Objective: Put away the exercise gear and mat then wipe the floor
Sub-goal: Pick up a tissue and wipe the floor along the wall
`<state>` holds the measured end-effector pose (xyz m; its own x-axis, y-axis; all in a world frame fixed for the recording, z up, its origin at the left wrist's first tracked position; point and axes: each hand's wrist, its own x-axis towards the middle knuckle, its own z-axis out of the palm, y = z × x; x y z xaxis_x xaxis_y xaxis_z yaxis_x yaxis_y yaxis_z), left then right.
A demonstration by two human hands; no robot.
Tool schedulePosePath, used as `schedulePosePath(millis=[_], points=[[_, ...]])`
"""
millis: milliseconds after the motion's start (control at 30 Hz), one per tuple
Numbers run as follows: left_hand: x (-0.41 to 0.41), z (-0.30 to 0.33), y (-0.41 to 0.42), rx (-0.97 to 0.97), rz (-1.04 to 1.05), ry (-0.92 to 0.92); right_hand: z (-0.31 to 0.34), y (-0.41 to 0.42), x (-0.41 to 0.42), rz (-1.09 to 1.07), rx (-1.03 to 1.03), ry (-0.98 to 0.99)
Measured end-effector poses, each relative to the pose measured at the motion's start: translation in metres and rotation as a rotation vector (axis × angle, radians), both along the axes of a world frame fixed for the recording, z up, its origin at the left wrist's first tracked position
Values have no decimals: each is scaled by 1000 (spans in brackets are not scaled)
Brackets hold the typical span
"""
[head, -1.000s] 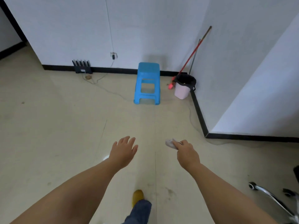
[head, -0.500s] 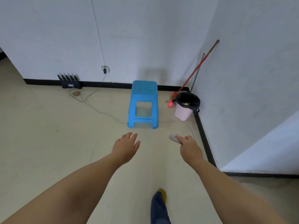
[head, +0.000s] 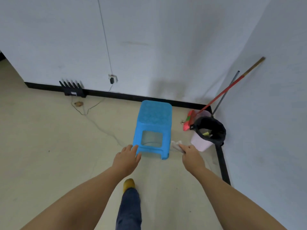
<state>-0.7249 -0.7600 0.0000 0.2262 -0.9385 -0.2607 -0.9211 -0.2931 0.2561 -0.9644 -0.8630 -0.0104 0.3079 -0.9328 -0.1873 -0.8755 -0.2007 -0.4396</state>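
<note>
Blue stool (head: pixel 153 128) ahead, both hands out, a cloth in the right.

Head view: the left hand (head: pixel 127 158) reaches forward with fingers straight and loosely spread, holding nothing; its fingertips overlap the stool's near left leg, and whether they touch it cannot be told. The right hand (head: pixel 191 155) pinches one small pale cloth (head: pixel 177 145), crumpled and blurred, mostly hidden by the fingers, held between the stool and one pink bin (head: pixel 203 140) with a black liner. Two long handles lean in the corner: a red broom (head: pixel 217 98) and a grey pole (head: pixel 224 95) whose lower end is hidden behind the bin. One black router (head: pixel 73 88) sits by the wall, blurred. One leg with a yellow shoe (head: pixel 128 183) shows on the floor (head: pixel 49 146).
</note>
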Motion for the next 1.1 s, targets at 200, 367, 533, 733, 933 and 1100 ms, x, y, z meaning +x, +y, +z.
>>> schedulePosePath(millis=[200, 367, 533, 733, 933, 1100], points=[[77, -26, -129, 90, -61, 20, -37, -110, 68, -30, 154, 11], [119, -58, -229, 190, -130, 15, -69, -201, 113, -93, 243, -21], [127, -128, -306, 244, -185, 35, -133, -295, 147, -101, 236, -8], [121, -239, -364, 154, -230, -7, -232, -350, 182, -79, 93, 68], [120, -295, -354, 198, -278, -57, -292, -319, 189, 170, -91, 209], [127, -276, -360, 294, -315, -62, -267, -331, 187, 284, 129, 343]])
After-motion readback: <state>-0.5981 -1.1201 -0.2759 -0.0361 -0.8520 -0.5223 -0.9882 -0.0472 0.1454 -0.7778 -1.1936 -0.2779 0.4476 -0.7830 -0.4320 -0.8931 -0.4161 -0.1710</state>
